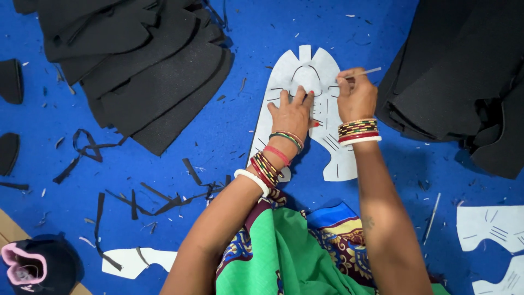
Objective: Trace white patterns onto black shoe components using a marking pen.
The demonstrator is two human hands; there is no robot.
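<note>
Pressing flat with fingers spread, the left hand [293,112] bears down on the middle of a white paper shoe-upper pattern [305,82], palm open and closed on nothing. Its forearm reaches in from the lower left, ringed with coloured bangles and one white one. The right hand [356,95] is curled beside it at the pattern's right edge, fingers pinched closed around a thin silver marking pen [364,71] that slants up and to the right; whether the tip touches the paper cannot be told. That wrist also carries stacked bangles.

No containers show; the materials lie loose on a blue work surface [229,136].

The pattern lies in the upper middle of the view, just ahead of the person's green patterned garment [273,251]. It is pale grey-white, rounded at the top with a small tab, and cut with curved and short straight slots.

Stacked black fabric pieces [147,65] lie upper left, another black stack [458,82] upper right, black offcut strips [164,202] lower left, further white patterns [494,226] lower right.
</note>
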